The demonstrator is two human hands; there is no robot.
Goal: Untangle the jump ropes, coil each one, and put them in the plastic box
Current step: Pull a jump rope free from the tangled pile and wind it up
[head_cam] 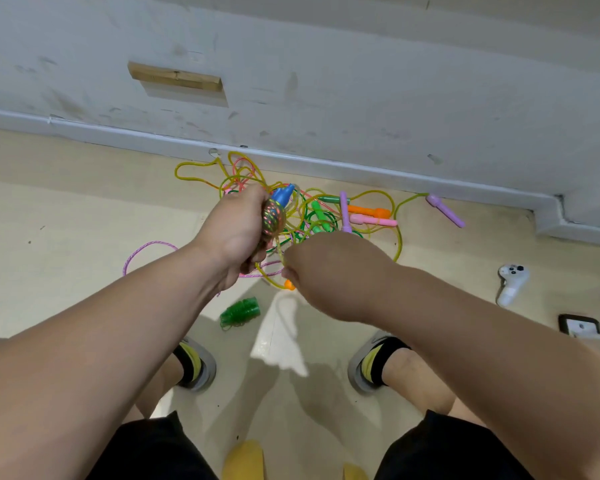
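- Pale floor (84, 202) runs up to a scuffed white wall (361, 98), and we stand over it looking down.
- Our left hand (238, 233) has a tight grip. Its fingers curl round a sparkly coiled bundle (273, 216) of rope.
- From the top of that bundle a blue handle (284, 195) pokes out, pointing away from us toward the wall.
- Our right hand (329, 271) is just beside the left, a bit nearer to us. Its grip looks like a pinch on a yellow rope (280, 251), but the back of the hand hides most of the fingers.
- Just under that hand we see an orange handle tip (289, 285).
- Past both hands the tangle (312, 220) of ropes lies on the floor by the wall. The yellow rope looks to run away from us toward it.
- We think the left hand is the holder and the right hand, nearer the loose rope, is the one to pull or wind.
- Off to the right a purple handle (445, 211) lies on a yellow strand, well apart from the hands.
- On the floor between our hands and feet sits a green coiled rope (240, 311), and a pink rope loop (146, 247) lies to the left.
- We cannot see the plastic box anywhere.
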